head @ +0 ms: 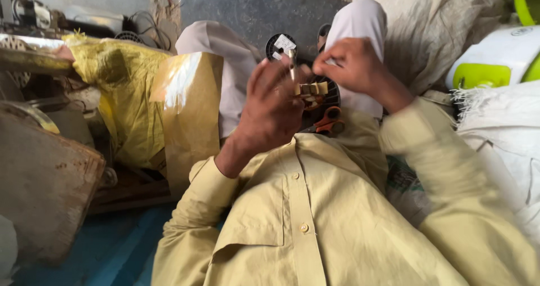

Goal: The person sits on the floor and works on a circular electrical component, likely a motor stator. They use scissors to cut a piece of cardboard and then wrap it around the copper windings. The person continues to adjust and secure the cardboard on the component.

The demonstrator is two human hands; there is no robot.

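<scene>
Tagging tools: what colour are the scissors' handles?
Orange, on the scissors lying just below the left hand; the head view shows them.

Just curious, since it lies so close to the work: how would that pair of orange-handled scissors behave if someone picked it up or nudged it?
The orange-handled scissors look small and slim, so probably light. Their blades appear to be dark metal, likely stiff rather than floppy. They lie flat on the lap beside the pale yellow shirt, so a nudge would probably slide them, not roll them.

Left hand (270, 109) raised, fingers curled; right hand (351, 66) pinching close beside it
</scene>
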